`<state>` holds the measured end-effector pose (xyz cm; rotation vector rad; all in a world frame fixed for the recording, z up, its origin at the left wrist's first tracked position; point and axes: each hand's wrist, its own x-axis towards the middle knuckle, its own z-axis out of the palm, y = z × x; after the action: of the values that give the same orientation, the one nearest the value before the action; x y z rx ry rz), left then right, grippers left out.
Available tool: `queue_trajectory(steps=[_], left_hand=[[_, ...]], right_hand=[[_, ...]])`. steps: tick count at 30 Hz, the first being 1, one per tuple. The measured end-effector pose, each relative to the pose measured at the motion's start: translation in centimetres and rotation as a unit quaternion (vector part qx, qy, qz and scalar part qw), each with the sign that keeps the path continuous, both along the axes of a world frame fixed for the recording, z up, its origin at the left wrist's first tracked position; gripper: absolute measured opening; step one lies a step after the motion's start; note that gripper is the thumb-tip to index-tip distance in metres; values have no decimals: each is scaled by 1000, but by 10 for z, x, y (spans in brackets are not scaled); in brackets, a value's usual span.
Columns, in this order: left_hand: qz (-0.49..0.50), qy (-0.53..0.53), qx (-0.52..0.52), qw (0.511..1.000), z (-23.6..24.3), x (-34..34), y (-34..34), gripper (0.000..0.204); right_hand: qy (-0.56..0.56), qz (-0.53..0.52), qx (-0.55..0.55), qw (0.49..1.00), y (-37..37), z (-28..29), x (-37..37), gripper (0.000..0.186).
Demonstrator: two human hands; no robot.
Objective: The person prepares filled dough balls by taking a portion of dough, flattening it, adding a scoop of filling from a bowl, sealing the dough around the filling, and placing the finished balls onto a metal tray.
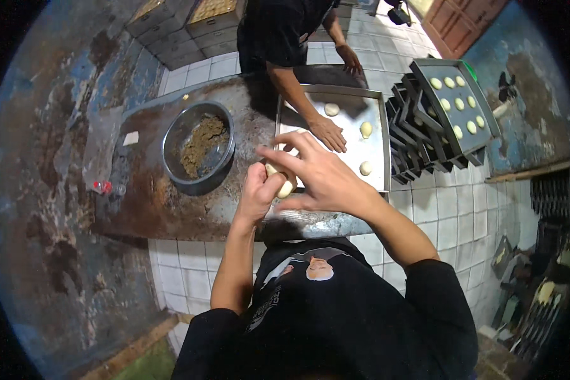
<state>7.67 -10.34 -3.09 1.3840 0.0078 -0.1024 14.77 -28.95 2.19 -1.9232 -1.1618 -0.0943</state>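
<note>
A pale piece of dough (285, 188) is gripped in my left hand (258, 193), its fingers curled round it above the near part of the table. Over and to the right of it, my right hand (323, 177) has its fingers stretched out and spread, with the fingertips near the top of the dough. Just beyond my hands lies a metal baking tray (377, 107) with several dough balls, among them one at its near right (365, 168). To the left stands a metal bowl (230, 152) with a brown, crumbly filling (202, 142).
Across the table (142, 202), a co-worker's hand (328, 134) lies flat in the tray. At right, a stack of trays (418, 120) is topped by a dark tray (481, 136) of dough balls. A plastic bottle (107, 188) lies at the table's left edge.
</note>
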Motion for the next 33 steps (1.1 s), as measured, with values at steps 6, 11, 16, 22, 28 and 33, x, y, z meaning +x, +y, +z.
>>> queue_trajectory(steps=[6, 11, 16, 22, 28, 33], left_hand=[[-50, 124, -233, 963, 19, -23, 58, 40], [115, -38, -21, 992, 55, -67, 75, 48], [164, -186, 124, 961, 75, -67, 97, 46], [19, -193, -84, 977, 100, -65, 72, 34], [-13, -244, -136, 960, 81, -24, 38, 37], [-88, -285, -140, 944, 80, 7, -21, 54]], right_hand=[[87, -15, 38, 995, 28, 14, -29, 35], [473, -28, 238, 848, 81, 5, -68, 34], [656, 93, 394, 637, 127, -24, -117, 35], [410, -97, 463, 780, 154, -20, -144, 39], [371, -9, 456, 808, 101, -12, -103, 31], [261, -66, 489, 830, 49, -23, -77, 59]])
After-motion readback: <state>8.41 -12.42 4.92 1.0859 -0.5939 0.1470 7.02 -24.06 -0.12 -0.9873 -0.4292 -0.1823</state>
